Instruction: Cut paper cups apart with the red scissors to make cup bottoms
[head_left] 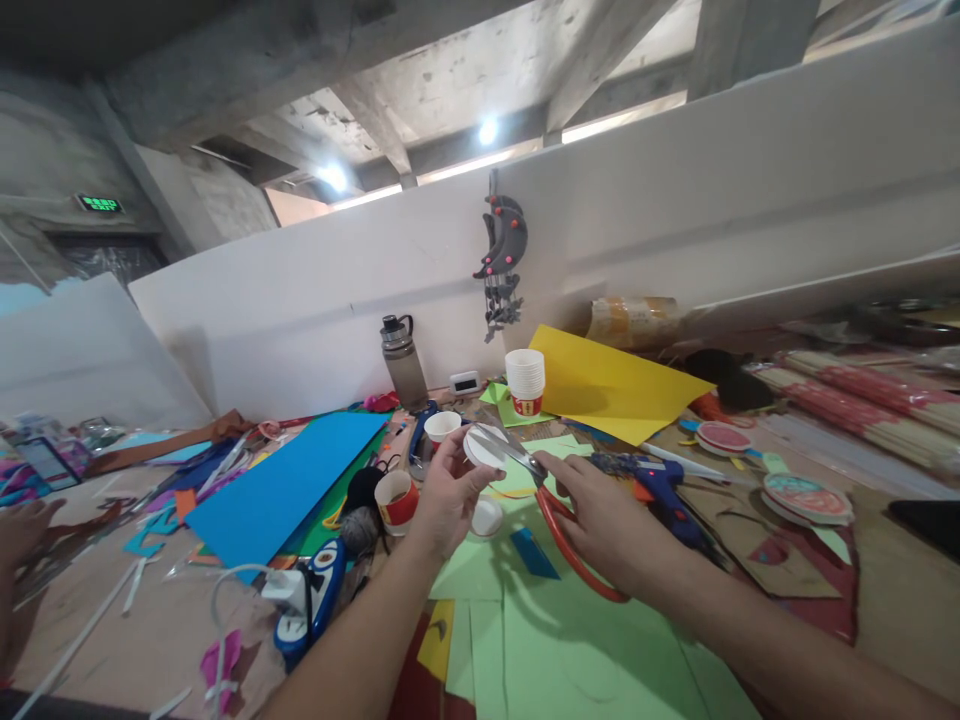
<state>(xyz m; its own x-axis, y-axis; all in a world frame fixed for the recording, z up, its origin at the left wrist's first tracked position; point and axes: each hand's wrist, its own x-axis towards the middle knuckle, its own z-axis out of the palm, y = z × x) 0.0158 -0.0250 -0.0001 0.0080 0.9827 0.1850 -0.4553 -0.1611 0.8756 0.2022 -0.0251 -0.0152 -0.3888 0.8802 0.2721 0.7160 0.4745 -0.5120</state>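
In the middle of the frame the left hand (448,492) pinches a small white paper circle (482,446) between thumb and fingers, held up above the green paper (555,640). The right hand (609,522) is closed around the red handles of the scissors (529,462), and the blades sit at the circle's right edge. The circle looks thin and very light, so I think it bends and crumples easily. A soft pinch on its left rim, away from the blades, seems the best place to hold it. A stack of paper cups (525,380) stands just above, and a blue glue gun (664,490) lies to the right
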